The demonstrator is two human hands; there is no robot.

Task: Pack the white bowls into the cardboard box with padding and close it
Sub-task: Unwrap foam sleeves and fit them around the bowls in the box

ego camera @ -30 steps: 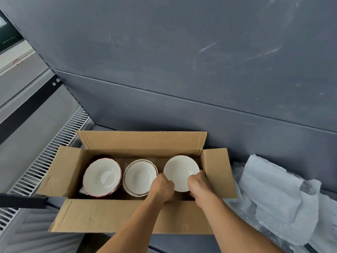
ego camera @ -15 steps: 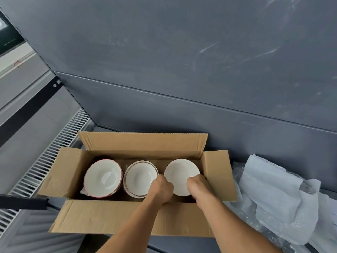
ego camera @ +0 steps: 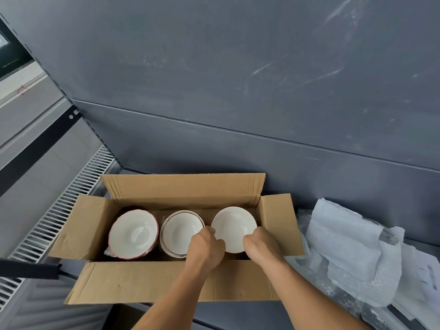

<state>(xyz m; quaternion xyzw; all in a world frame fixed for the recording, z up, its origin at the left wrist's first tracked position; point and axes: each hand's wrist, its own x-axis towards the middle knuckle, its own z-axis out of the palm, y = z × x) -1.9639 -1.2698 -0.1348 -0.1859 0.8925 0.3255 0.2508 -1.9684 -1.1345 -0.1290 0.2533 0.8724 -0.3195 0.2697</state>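
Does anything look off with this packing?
Yes: the three bowls sit nearly rim to rim in the box, with nothing visible between them. The foam sheets lie outside, to its right.

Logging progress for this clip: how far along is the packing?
Done: the pink-rimmed bowl and gold-rimmed bowl sit in the cardboard box. In hand: left hand and right hand grip the plain white bowl at its right end. Left: foam sheets lie beside the box; flaps open.

A dark grey shelf (ego camera: 238, 315) bears the open cardboard box (ego camera: 166, 282) and, beside it, white padding sheets (ego camera: 345, 246).
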